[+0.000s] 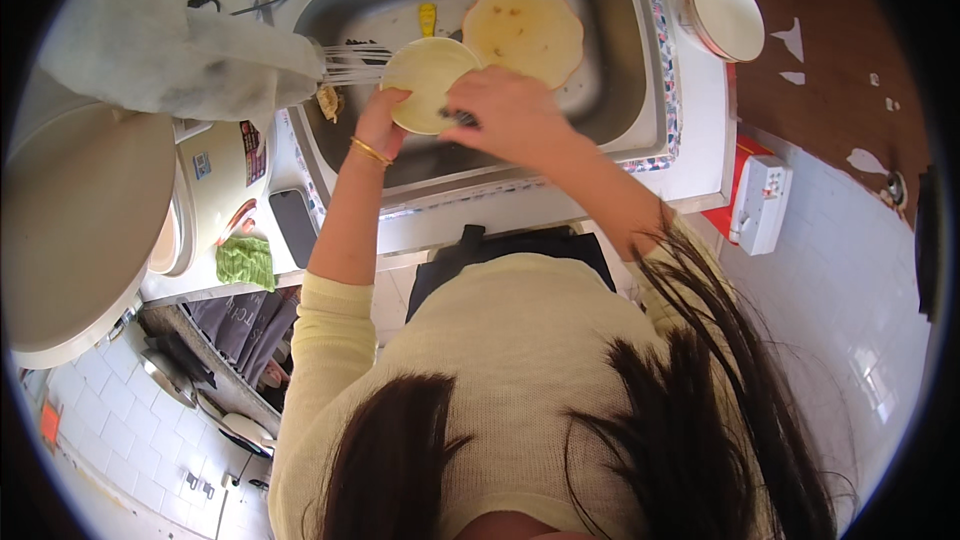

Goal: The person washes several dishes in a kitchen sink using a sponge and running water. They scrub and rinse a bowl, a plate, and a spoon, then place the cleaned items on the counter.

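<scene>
Above the metal sink (622, 109), my left hand (382, 120) grips the left rim of a pale yellow bowl (424, 79), whose inside faces up. My right hand (506, 116), slightly blurred, is closed around a dark scrubber (459, 118) at the bowl's right side. Behind the hands, a scalloped plate with an orange rim (521, 30) lies in the sink with small brown bits on it. A yellow handle (427, 19) shows just beyond the bowl. Thin streams of water (352, 64) come in from the left, beside a cloth-like white cover (292, 64).
A white bowl (727, 15) stands on the counter right of the sink. On the left are a dark phone (294, 225), a green cloth (246, 262) and a cream-coloured appliance (217, 187). A white socket box (765, 202) is by the counter's right end.
</scene>
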`<state>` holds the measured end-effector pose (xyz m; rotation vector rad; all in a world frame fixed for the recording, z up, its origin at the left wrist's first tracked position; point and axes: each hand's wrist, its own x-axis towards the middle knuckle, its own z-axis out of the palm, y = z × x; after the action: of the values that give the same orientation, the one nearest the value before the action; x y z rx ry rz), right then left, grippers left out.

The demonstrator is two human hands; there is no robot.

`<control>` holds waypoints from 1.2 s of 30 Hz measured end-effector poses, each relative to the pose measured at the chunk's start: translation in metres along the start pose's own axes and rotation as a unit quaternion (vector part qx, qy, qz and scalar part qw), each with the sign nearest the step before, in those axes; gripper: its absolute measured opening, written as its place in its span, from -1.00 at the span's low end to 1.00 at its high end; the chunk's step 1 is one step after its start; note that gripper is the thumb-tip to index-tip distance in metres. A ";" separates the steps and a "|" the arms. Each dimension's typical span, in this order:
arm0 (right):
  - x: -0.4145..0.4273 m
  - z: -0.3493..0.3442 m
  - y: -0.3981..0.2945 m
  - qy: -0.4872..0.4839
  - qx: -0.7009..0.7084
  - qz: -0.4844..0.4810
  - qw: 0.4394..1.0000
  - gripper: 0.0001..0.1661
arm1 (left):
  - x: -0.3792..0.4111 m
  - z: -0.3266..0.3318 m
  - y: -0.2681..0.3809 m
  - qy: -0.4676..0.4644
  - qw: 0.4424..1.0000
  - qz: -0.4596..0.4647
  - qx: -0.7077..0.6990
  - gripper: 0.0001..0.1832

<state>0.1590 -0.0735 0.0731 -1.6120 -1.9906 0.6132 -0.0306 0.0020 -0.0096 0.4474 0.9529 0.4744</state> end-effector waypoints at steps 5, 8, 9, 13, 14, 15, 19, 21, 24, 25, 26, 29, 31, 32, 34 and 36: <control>-0.015 -0.044 0.034 -0.090 0.016 0.279 0.956 -0.64 | -0.013 0.000 0.017 -0.094 0.995 -0.013 0.011 -0.43; -0.019 -0.026 0.054 -0.075 0.167 0.341 0.922 -0.55 | -0.021 0.011 0.024 -0.082 0.995 -0.058 0.001 -0.43; -0.018 -0.019 0.058 -0.043 0.227 0.335 0.913 -0.51 | -0.022 0.013 0.025 -0.086 0.995 -0.056 0.021 -0.43; -0.004 -0.006 0.067 0.057 0.292 0.276 0.914 -0.51 | -0.030 0.025 0.031 -0.077 0.990 0.008 0.116 -0.45; -0.002 -0.006 0.070 0.067 0.294 0.269 0.915 -0.51 | -0.033 0.030 0.033 -0.068 0.987 0.037 0.143 -0.46; 0.001 -0.007 0.070 0.076 0.296 0.259 0.916 -0.51 | -0.036 0.035 0.035 -0.059 0.986 0.052 0.147 -0.44; 0.000 -0.016 0.056 0.178 0.169 0.245 0.938 -0.61 | -0.039 0.042 0.037 -0.025 0.981 0.118 0.153 -0.41; -0.005 -0.019 0.044 0.251 0.144 0.176 0.941 -0.62 | -0.035 0.039 0.034 -0.004 0.974 0.152 0.167 -0.44; -0.001 -0.007 0.027 0.132 -0.015 -0.153 0.979 -0.58 | -0.023 0.033 0.027 0.026 0.950 0.210 0.231 -0.50; 0.000 0.004 0.027 0.078 -0.062 -0.133 0.986 -0.59 | -0.019 0.035 0.026 0.023 0.935 0.232 0.267 -0.51; 0.000 0.019 0.030 0.024 -0.108 -0.114 0.987 -0.59 | -0.016 0.037 0.025 0.020 0.919 0.254 0.302 -0.53; 0.008 0.036 0.023 -0.155 -0.122 -0.038 0.980 -0.67 | -0.016 0.054 0.019 0.091 0.816 0.285 0.494 -0.56; 0.009 0.037 0.022 -0.231 -0.020 0.013 0.973 -0.73 | -0.013 0.047 0.013 0.099 0.818 0.303 0.479 -0.57; 0.010 0.037 0.024 -0.241 0.068 0.036 0.967 -0.75 | -0.011 0.045 0.010 0.103 0.819 0.312 0.471 -0.58; 0.006 0.036 0.028 -0.248 0.045 -0.011 0.968 -0.77 | -0.012 0.041 0.005 0.101 0.800 0.292 0.515 -0.59; -0.003 0.027 0.036 -0.231 -0.183 -0.147 0.944 -0.78 | -0.012 0.040 0.003 0.092 0.799 0.264 0.532 -0.59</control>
<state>0.1696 -0.0698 0.0292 -1.4066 -2.7690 0.5640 -0.0034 -0.0084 0.0206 1.7590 1.2347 0.4438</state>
